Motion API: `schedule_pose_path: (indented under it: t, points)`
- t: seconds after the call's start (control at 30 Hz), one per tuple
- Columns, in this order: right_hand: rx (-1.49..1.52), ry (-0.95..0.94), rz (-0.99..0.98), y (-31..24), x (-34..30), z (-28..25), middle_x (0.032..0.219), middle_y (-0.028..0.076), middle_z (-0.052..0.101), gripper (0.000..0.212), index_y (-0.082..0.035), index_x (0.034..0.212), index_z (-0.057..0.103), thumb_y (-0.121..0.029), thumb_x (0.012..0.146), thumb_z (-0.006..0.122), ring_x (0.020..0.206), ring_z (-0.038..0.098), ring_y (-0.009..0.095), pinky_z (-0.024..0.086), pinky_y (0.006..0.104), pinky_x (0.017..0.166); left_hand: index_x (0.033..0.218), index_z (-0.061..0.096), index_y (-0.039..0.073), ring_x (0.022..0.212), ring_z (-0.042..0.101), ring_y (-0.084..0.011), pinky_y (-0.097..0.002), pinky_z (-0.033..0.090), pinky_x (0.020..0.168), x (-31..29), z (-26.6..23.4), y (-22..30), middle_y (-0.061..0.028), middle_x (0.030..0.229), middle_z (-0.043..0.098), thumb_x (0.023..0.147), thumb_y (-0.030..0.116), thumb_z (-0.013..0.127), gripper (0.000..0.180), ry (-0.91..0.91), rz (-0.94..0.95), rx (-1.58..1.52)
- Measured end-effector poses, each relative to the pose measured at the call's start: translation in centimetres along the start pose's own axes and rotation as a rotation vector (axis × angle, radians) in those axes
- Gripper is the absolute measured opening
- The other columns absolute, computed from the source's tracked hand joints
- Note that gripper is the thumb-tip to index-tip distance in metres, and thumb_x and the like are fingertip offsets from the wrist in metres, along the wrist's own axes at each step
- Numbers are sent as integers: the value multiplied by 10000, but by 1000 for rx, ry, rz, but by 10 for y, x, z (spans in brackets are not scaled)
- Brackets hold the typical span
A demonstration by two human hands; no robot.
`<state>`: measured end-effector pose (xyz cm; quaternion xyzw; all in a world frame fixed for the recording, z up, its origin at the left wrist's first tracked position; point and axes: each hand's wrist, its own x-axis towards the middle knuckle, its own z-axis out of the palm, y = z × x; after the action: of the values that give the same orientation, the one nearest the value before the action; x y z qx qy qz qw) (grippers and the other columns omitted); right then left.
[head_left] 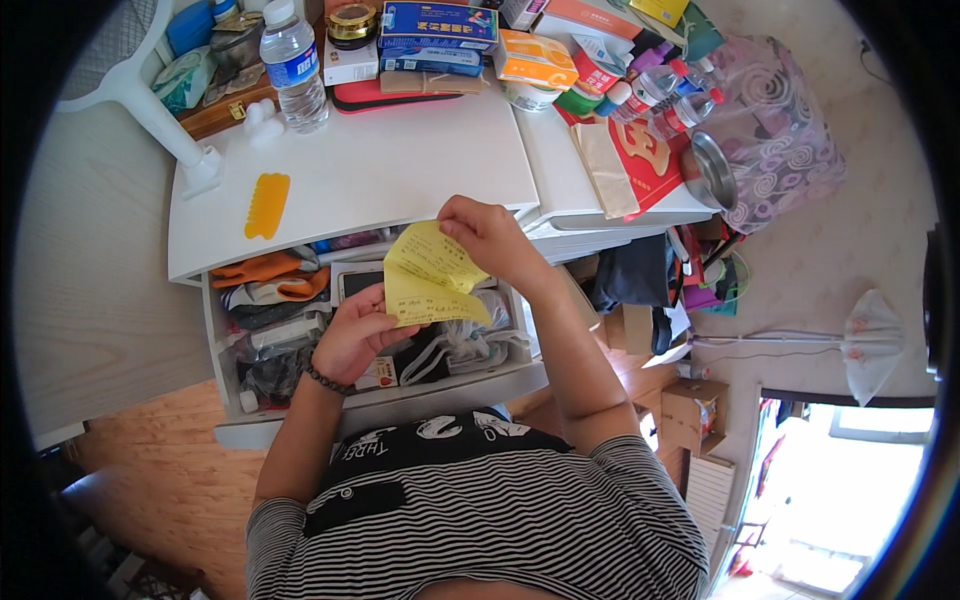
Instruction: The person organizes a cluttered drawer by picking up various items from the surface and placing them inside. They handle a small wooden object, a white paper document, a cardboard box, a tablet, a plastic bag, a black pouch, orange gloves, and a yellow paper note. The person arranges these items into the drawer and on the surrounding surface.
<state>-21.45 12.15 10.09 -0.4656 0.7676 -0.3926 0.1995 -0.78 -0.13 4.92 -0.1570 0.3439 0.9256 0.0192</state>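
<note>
A creased yellow slip of paper (432,262) with print and handwriting on it is stretched between both hands, above an open drawer. My left hand (355,335), a beaded bracelet at its wrist, pinches the slip's lower left edge. At the upper right corner, my right hand (490,235) grips the paper between thumb and fingers. Beneath lies the white drawer (400,403), packed with orange and striped cloth (270,280), a white boxed item partly covered by the slip, clear plastic bags (470,345) and dark bundled things.
On the white cabinet top (400,170) are a yellow comb-like scraper (267,205), a water bottle (294,70), a white stand (170,125) and several boxes (440,25) along the back. To the right are more bottles (655,85), a metal bowl (708,170) and a patterned bag (780,130).
</note>
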Motion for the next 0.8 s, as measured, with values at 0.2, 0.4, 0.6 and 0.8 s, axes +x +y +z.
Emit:
schedule_pose_path:
  t: [0.2, 0.4, 0.6, 0.8]
  points:
    - [-287, -60, -383, -14, -36, 25, 940, 137, 635, 148, -28, 930, 609, -76, 797, 653, 887, 631, 313, 492, 406, 782, 1281, 461, 0, 1084, 613, -264, -360, 504, 944, 5, 5, 0, -169, 1209, 589, 968, 127, 458, 338, 73, 31, -197]
    - [-255, -10, -437, -12, -70, 58, 1190, 128, 592, 357, -31, 1093, 589, -77, 757, 702, 1123, 566, 318, 431, 435, 959, 1193, 555, 16, 969, 635, -178, -365, 518, 915, 0, -12, -15, -84, 1070, 648, 987, 201, 491, 284, 282, -22, 188]
    - [203, -99, 246, 9, -59, 31, 982, 99, 654, 354, -16, 1133, 587, -47, 800, 702, 910, 627, 176, 494, 318, 844, 1174, 575, -37, 888, 571, -74, -235, 467, 809, -2, -15, -12, -22, 980, 639, 942, 103, 555, 272, 136, 105, 537]
    - [316, 17, 223, 29, -61, 57, 859, 122, 664, 230, -7, 1017, 617, -98, 816, 681, 783, 638, 208, 504, 309, 738, 1240, 550, 1, 919, 571, -91, -246, 467, 826, 2, -10, -9, -45, 1029, 628, 920, 96, 584, 336, 155, 176, 722]
